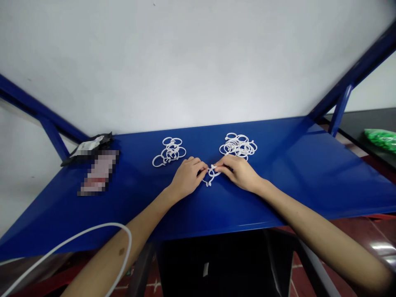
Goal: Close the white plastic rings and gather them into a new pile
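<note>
My left hand [187, 175] and my right hand [237, 170] meet at the middle of a blue table [293, 173]. Both pinch the same white plastic ring [210, 175], fingers closed on it, and the ring rests just above the tabletop between them. A heap of white rings [169, 152] lies beyond my left hand. A second, denser heap of white rings [238, 145] lies just past my right hand's fingers.
A black packet [89, 146] and a blurred-out flat item [99, 172] lie at the table's back left. Blue frame struts [340, 105] rise at both sides before a white wall. A green bundle [381, 138] sits on a dark surface at right. A white cable [93, 231] loops over my left forearm.
</note>
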Tool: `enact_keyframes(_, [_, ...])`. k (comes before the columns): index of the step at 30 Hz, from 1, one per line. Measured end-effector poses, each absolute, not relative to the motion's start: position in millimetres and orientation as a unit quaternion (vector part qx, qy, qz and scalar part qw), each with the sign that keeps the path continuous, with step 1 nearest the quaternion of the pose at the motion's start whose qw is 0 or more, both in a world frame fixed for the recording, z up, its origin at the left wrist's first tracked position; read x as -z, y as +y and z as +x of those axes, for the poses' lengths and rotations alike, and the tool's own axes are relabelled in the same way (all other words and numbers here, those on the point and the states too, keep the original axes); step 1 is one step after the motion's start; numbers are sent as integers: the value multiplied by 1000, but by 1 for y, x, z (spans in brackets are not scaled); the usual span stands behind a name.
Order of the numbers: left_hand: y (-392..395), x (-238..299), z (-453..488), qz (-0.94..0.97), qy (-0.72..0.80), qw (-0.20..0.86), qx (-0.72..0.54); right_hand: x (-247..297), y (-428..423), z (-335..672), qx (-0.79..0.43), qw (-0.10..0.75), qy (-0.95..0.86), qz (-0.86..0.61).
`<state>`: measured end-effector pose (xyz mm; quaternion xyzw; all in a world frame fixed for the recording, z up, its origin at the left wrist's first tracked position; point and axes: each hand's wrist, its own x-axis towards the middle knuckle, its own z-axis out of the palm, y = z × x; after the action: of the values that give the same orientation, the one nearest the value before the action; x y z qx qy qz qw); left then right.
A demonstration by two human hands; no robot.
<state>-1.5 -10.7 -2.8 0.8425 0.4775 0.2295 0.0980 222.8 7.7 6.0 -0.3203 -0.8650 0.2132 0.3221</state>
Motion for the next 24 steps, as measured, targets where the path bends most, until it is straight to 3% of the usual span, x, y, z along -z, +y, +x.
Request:
enact_keyframes(7, [7, 0, -22, 714, 606, 120, -330, -19, 4, 230, -250, 296, -879, -278])
enact_keyframes(12, [8, -8, -30, 699, 619, 124, -337, -17, 24, 250, -82, 353, -835, -414])
enact_keyframes(16, [0, -11, -21, 724, 594, 119, -330, -10, 40, 267, 9, 352, -810, -468])
enact_keyframes(24, [-6, -11, -13, 704, 574, 228, -352, -16, 23, 251, -69, 354, -832, -421])
